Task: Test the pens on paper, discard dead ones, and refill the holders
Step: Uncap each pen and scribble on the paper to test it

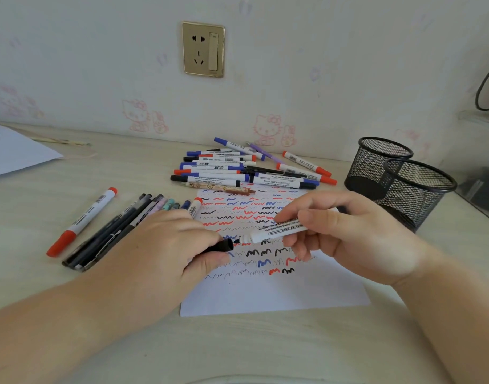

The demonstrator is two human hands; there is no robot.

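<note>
Two bare forearms reach in from the bottom edge over a pale wooden table (265, 350). Left hand (165, 239) has its grip clenched round a black cap (222, 245), fingers curled over it. Right hand (345, 231) pinches a white marker (282, 230) between thumb and fingers, its black tip pointing left, just beside the cap's open mouth but not yet inside. Both are held just above a sheet of paper (279, 295) covered in rows of red, blue and black squiggles. Judging by this, the marker has been tested and is being recapped; the next move calls for lining tip and cap up straight and pressing them together, then sorting the pen. Beyond the paper lies a loose pile of pens (237, 167), blue, red and black capped, its near edge touching the sheet. To the left of the paper a second group of pens (121, 225) lies fanned out, partly under the left wrist, with a red marker (82, 221) beside them. Two black mesh holders (398, 184) stand at the right, near the right hand; what can be seen of their insides holds no pens. A wall socket (203, 48) sits above, and another sheet (13, 151) lies far left. Nothing blocks the way to the holders.
</note>
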